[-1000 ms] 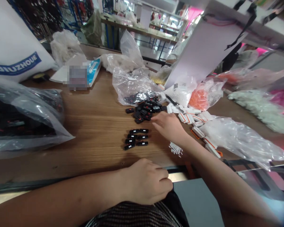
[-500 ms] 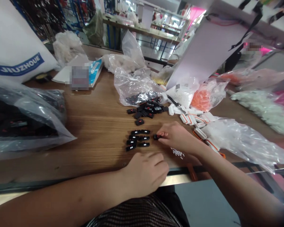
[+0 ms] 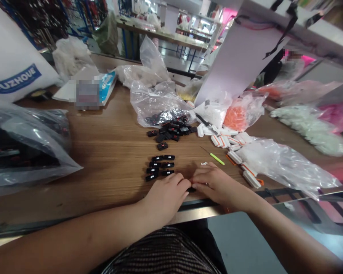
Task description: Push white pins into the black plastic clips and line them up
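My left hand (image 3: 169, 194) and my right hand (image 3: 214, 182) meet at the table's front edge, both closed around a small black part (image 3: 191, 189) mostly hidden by the fingers. Left of them lie several black parts (image 3: 167, 164) with white dots, set out in two columns. One black piece (image 3: 162, 146) sits alone behind these, in front of a loose heap of black pieces (image 3: 174, 129). Just beyond my right hand are tiny white pieces (image 3: 204, 163), partly covered, and a yellow-green tool (image 3: 217, 158) with a thin tip.
A big clear bag of black parts (image 3: 23, 144) fills the left. White cases with orange edges (image 3: 234, 156) lie at the right beside a clear bag (image 3: 280, 163). Further back are a bag of orange pieces (image 3: 236, 116), a booklet (image 3: 107, 89) and a slanted white panel (image 3: 234, 57).
My right hand has come back from beside the rows with the black part and met my left hand near the edge. The yellow-green tool now shows. The view has shifted slightly.
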The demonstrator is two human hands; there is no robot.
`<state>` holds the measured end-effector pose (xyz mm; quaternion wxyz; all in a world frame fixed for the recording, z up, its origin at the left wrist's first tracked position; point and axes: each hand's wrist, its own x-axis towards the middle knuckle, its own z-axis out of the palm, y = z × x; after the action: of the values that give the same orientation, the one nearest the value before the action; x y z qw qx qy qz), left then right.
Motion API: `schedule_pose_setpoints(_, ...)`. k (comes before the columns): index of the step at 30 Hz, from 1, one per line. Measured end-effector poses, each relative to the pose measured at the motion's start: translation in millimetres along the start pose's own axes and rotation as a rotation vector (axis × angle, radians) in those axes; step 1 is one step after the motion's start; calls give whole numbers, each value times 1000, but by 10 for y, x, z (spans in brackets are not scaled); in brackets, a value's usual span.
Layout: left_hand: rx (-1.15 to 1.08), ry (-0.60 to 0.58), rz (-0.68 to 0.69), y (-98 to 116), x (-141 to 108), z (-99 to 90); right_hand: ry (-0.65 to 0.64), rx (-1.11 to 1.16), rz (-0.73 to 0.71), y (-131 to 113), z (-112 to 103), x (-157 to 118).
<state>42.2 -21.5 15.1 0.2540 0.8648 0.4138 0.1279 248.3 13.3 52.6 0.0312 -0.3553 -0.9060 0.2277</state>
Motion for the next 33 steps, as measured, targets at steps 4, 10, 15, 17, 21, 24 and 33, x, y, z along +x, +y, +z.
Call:
schedule_pose_setpoints(4, -11, -9, 15, -8, -9, 11, 216, 164, 245, 189, -132, -217)
schedule_pose_setpoints(10, -34, 53, 61, -45, -45, 97, 314, 10, 644, 609, -91, -539)
schedule_pose_setpoints(15, -35, 105, 92, -81, -42, 137, 296, 76, 590, 579, 64, -537)
schedule_pose_setpoints(17, -38, 110, 96, -88, -44, 139, 309, 78, 577, 534, 84, -521)
schedule_pose_setpoints(21, -47, 116, 98, -85, -52, 132, 333, 45, 559, 542, 104, -552)
schedule_pose_setpoints(24, -46, 112, 96, -77, -57, 124, 335, 7, 528, 609, 134, -600)
schedule_pose_setpoints(33, -32, 101, 99, -74, -54, 112, 408, -462, 283, 634, 222, -633)
